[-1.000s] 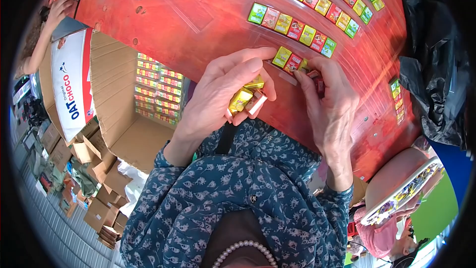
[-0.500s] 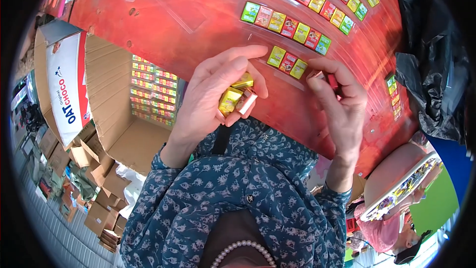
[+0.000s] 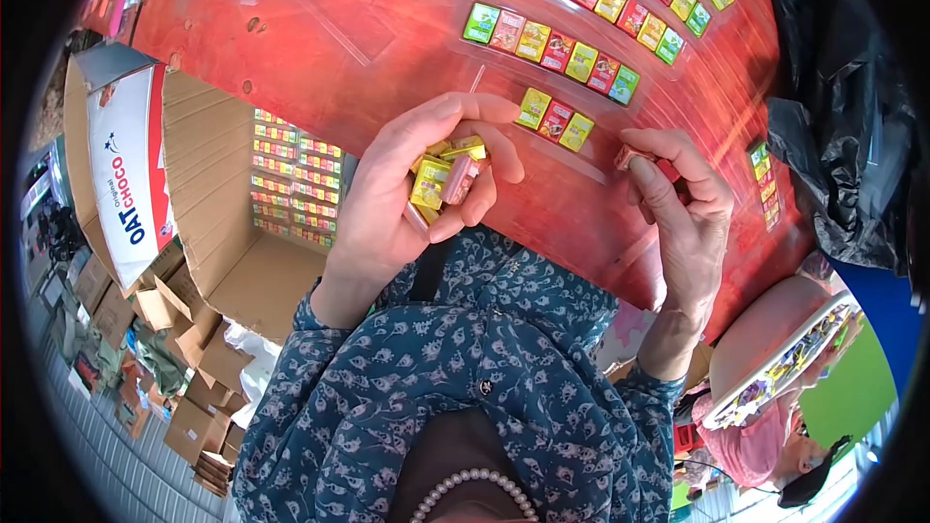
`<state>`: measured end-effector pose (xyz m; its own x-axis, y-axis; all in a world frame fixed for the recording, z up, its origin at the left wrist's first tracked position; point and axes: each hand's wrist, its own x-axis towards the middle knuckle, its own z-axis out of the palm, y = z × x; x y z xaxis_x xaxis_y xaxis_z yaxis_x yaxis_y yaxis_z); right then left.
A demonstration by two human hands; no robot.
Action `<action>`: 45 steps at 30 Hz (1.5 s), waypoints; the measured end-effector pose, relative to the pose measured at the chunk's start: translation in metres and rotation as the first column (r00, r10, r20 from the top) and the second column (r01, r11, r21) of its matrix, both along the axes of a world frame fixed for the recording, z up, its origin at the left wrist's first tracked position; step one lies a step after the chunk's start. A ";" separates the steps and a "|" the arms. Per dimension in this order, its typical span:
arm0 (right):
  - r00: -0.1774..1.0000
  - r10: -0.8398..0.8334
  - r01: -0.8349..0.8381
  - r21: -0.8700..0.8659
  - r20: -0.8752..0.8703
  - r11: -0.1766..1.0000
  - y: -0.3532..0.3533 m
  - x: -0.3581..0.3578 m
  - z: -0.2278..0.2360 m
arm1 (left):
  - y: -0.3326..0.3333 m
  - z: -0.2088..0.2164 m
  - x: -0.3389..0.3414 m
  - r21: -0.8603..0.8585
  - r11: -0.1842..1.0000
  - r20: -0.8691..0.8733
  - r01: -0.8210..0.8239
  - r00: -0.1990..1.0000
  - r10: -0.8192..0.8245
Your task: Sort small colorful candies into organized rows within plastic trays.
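My left hand (image 3: 380,196) is cupped round several small yellow and red boxes (image 3: 431,180), each about the length of a finger joint. Pinched between the thumb and fingertips of my right hand (image 3: 690,228) is a small red box (image 3: 632,157); more red shows behind those fingers, partly hidden. Between the two hands lies a clear plastic tray (image 3: 581,167), with a row of yellow, red and yellow boxes (image 3: 555,123) at its left part. My right fingertips are just off the right end of that row.
Beyond it, more clear trays hold rows of green, red and yellow boxes (image 3: 557,50) on the red table (image 3: 320,77). An open carton (image 3: 208,184) with filled trays stands left. At right are a black plastic bag (image 3: 838,116), a tub of wrapped pieces (image 3: 775,368) and another person (image 3: 746,446).
My right hand has shifted slightly right and down, its small box now turned differently. The boxes in my left palm have moved about, and the fingers curl further round them.
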<state>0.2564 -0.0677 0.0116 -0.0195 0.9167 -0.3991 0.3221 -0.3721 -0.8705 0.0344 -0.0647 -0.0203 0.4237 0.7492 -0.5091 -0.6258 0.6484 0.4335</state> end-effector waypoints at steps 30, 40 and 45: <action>0.845 0.164 -0.340 0.274 0.509 0.900 0.005 -0.015 -0.004 | -0.005 0.004 0.010 -0.080 0.983 -0.134 0.168 0.975 -0.177; 0.911 0.092 -0.213 0.269 0.403 0.939 0.001 -0.020 -0.005 | -0.004 0.001 0.010 -0.071 0.984 -0.159 0.161 0.973 -0.170; 0.961 0.050 -0.083 0.111 0.273 0.990 -0.006 -0.012 -0.003 | -0.005 -0.002 0.008 -0.063 0.985 -0.068 0.161 0.984 -0.165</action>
<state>0.2444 -0.0733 0.0086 0.0108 0.9584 -0.2854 0.5711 -0.2402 -0.7849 0.0427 -0.0693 -0.0219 0.4985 0.6419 -0.5826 -0.4777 0.7643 0.4332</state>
